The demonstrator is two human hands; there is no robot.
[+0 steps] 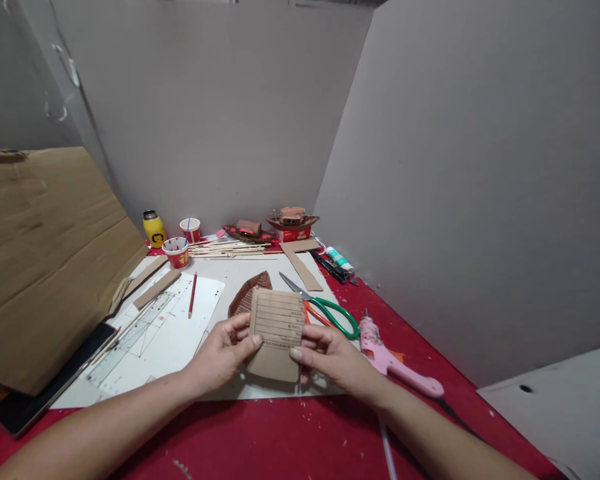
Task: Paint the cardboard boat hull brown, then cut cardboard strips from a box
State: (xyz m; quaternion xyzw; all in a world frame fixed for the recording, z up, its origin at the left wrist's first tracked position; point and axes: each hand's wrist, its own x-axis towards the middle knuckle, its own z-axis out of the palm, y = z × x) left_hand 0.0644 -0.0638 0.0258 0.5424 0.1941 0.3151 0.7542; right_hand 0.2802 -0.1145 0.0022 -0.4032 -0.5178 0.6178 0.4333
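Between my two hands I hold up a piece of brown cardboard [277,327] with printed lines and small text on it. My left hand [230,347] pinches its left edge, thumb on the front face. On the right edge, the thumb and fingers of my right hand [330,357] are closed on it. Behind the cardboard lies a brown boat-shaped hull [241,299], partly hidden. Scissors [337,313] with green and orange handles rest just beyond my right hand. A pink glue gun [385,357] lies to the right of that hand.
At the back stand two model boats [250,230], thin wooden sticks [230,249], paper cups [176,253] and a yellow bottle [154,230]. A red pencil [193,295] and a clear ruler [125,340] lie on drawn paper. A large cardboard sheet [50,267] rises at left; grey walls enclose the table.
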